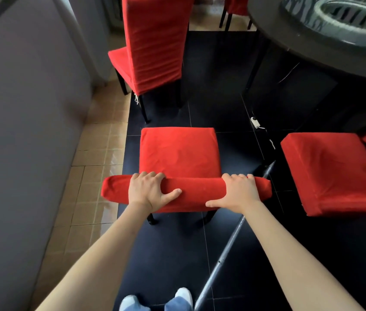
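A chair in a red fabric cover stands right in front of me on the dark floor, seen from behind and above. Its padded top rail runs across the view below the seat. My left hand grips the left part of that rail, fingers over the far side and thumb on the near side. My right hand grips the right part the same way. Two dark chair legs show beneath the rail.
Another red-covered chair stands farther ahead, a third red seat to the right. A dark round table fills the upper right. A grey metal pole leans diagonally by my right arm. A grey wall runs along the left.
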Tool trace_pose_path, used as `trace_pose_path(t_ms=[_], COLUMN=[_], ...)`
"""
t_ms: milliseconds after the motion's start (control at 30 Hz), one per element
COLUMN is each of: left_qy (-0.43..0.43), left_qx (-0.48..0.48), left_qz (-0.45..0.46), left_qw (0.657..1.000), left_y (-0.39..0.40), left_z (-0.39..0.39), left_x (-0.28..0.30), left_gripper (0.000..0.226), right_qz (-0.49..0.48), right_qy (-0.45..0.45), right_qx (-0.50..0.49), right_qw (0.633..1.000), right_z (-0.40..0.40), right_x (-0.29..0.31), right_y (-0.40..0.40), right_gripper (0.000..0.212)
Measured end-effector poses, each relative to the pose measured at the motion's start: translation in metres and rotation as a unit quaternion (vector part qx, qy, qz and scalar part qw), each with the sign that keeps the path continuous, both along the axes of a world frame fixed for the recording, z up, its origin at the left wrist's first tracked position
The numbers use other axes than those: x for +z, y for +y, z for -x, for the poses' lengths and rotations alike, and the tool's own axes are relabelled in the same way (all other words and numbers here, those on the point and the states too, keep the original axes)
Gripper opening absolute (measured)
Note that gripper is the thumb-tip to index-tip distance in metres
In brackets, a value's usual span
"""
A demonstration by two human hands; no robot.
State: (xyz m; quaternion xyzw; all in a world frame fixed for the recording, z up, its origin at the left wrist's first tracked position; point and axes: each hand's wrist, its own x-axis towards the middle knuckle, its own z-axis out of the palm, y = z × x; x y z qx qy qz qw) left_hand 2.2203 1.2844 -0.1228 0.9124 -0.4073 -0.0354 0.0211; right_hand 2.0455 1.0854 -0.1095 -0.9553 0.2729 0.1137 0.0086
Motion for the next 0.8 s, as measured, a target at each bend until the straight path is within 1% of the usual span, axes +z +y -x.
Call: trace_pose_path(t_ms=[233, 333, 467, 600, 800], left_qy=[0.004, 0.006, 0.010, 0.013, 0.012], left_qx=[-0.030, -0.051, -0.092, -0.137, -0.189], left_qz=[0.013, 0.013, 0.007, 0.001, -0.003], left_qw=[0.999, 0.999, 0.996, 0.990, 0.982], left_y=[0.008, 0.014, 0.025, 0.037, 0.048], left_z=[-0.003, -0.005, -0.007, -0.011, -0.018], left_x=[0.000, -0.001, 0.000, 0.002, 0.005], left_gripper=[0.093, 0.092, 0.093, 0.093, 0.095], right_qz=[0.011, 0.009, 0.009, 0.012, 0.027], right_qy=[-0.013, -0.009, -0.012, -0.009, -0.027], right_qx=[-0.042, -0.069, -0.114, -0.162, -0.214], right_qw=[0.999, 0.998, 0.993, 0.987, 0.976], right_z=[0.009, 0.016, 0.029, 0.039, 0.044], right_x=[-0.001, -0.001, -0.001, -0.001, -0.001], right_y=[0.019, 0.036, 0.065, 0.098, 0.135], right_gripper=[0.100, 0.103, 0.100, 0.104, 0.106])
